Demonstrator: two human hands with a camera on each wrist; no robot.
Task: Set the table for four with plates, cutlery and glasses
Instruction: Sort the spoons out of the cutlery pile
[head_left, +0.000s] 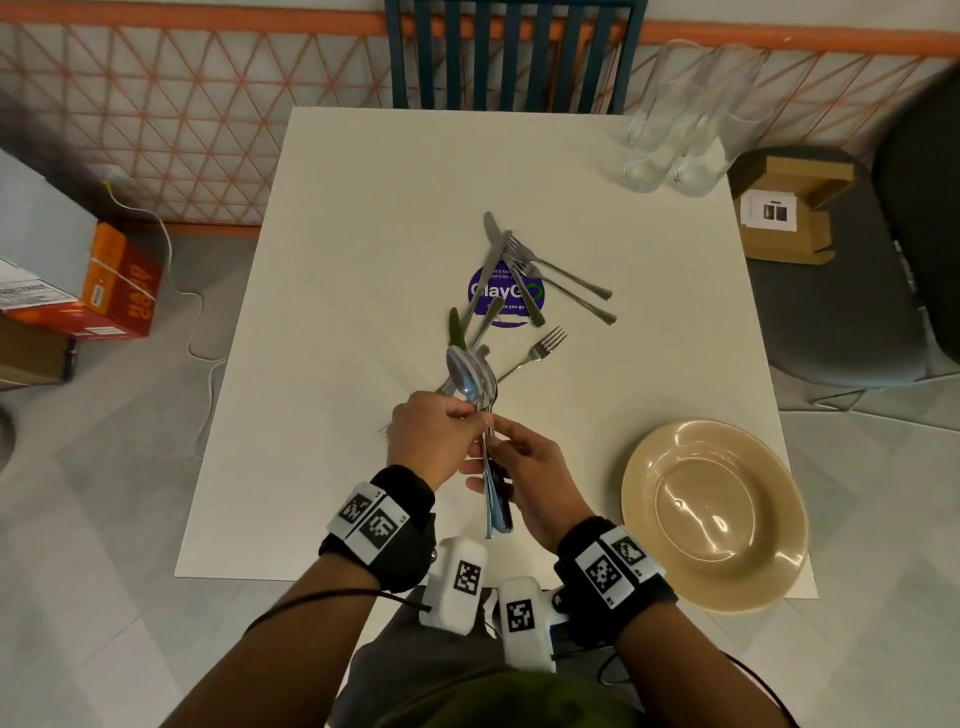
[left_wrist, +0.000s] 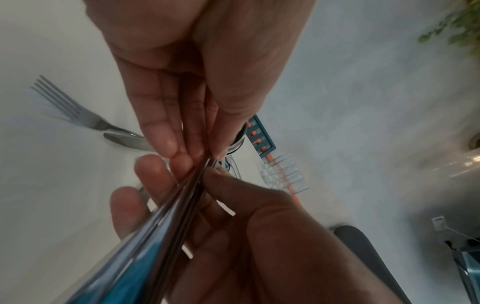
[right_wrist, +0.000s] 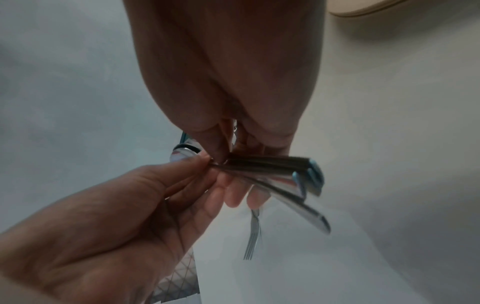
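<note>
Over the near middle of the white table (head_left: 332, 249), both hands hold one bundle of spoons (head_left: 471, 376), bowls pointing away from me. My left hand (head_left: 475, 415) pinches the necks just below the bowls. My right hand (head_left: 500, 439) pinches the stems lower down, where the handles (head_left: 496, 512) fan out toward me. The left wrist view shows the handles (left_wrist: 161, 226) running between both sets of fingers. In the right wrist view the handle ends (right_wrist: 275, 164) spread apart. Loose knives and forks (head_left: 524, 270) lie crossed at the table's centre. Beige plates (head_left: 714, 512) sit at the near right corner.
Clear glasses (head_left: 675, 119) stand at the far right corner. A single fork (head_left: 540, 351) lies right of the spoons, and another fork (head_left: 383, 429) peeks out left of my left hand. A dark chair (head_left: 514, 52) is at the far side; a grey chair (head_left: 841, 291) with a cardboard box is on the right.
</note>
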